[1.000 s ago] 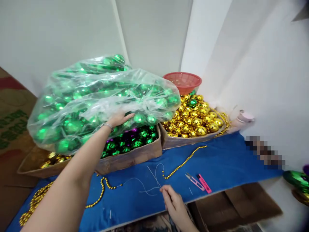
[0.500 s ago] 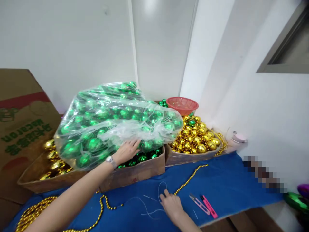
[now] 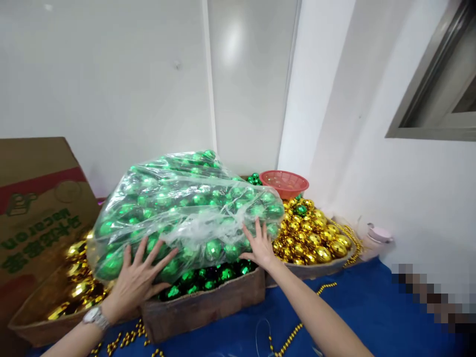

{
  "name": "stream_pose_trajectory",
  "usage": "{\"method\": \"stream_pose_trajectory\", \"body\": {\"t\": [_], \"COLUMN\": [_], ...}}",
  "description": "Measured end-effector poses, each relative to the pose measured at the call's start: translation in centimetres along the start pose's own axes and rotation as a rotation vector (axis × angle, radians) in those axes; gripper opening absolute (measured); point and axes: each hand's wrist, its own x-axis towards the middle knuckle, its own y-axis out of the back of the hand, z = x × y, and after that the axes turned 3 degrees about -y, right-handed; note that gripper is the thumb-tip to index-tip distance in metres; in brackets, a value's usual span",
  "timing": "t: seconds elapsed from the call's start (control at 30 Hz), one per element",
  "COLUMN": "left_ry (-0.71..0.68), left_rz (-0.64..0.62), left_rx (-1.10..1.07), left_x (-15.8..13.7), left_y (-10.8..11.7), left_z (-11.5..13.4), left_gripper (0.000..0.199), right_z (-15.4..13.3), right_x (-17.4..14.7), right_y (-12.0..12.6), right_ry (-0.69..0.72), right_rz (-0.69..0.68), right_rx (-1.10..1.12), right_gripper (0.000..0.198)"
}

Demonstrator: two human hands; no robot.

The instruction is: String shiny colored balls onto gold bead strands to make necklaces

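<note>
A large clear plastic bag (image 3: 208, 223) full of shiny green balls lies across the cardboard boxes. My left hand (image 3: 139, 275), with a watch on the wrist, rests spread-fingered on the bag's lower left. On its lower right side my right hand (image 3: 261, 246) also lies with fingers apart, touching the plastic. Under the bag, more green balls (image 3: 208, 282) fill an open cardboard box (image 3: 208, 310). Gold balls (image 3: 312, 235) are heaped in the box to the right, with a green one near the top.
More gold balls (image 3: 80, 277) sit in a box at left, before a tall printed carton (image 3: 37, 213). Behind the gold heap stands a red plastic basket (image 3: 284, 183). Gold bead strings (image 3: 293, 339) lie on the blue cloth (image 3: 334, 317). A pink-lidded container (image 3: 379, 235) stands by the wall.
My right hand has risen from the bead string on the cloth to the bag's right side. My left hand has shifted left along the bag, fingers now spread wider. The view has tilted up.
</note>
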Motion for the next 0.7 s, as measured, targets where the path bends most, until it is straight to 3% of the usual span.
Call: {"method": "stream_pose_trajectory", "body": {"t": [0.17, 0.37, 0.6, 0.7], "left_ry": [-0.003, 0.003, -0.028, 0.028], "left_rz": [0.032, -0.014, -0.135, -0.138], "left_rx": [0.037, 0.009, -0.102, -0.14], "left_x": [6.1, 14.3, 19.2, 21.1], "left_y": [-3.7, -7.6, -13.3, -14.4], "left_z": [-1.5, -4.1, -7.7, -9.4], "left_gripper": [0.071, 0.059, 0.045, 0.048], "right_z": [-3.1, -3.6, -4.1, -4.7], "right_x": [6.1, 14.1, 19.9, 22.8], "right_y": [-0.8, -0.9, -3.6, -4.7], "right_ry": [-0.027, -0.056, -0.02, -0.017], "right_rz": [0.003, -0.03, -0.028, -0.017], "right_rx": [0.072, 0.071, -0.025, 0.022], "right_gripper": [0.101, 0.088, 0.085, 0.07]}}
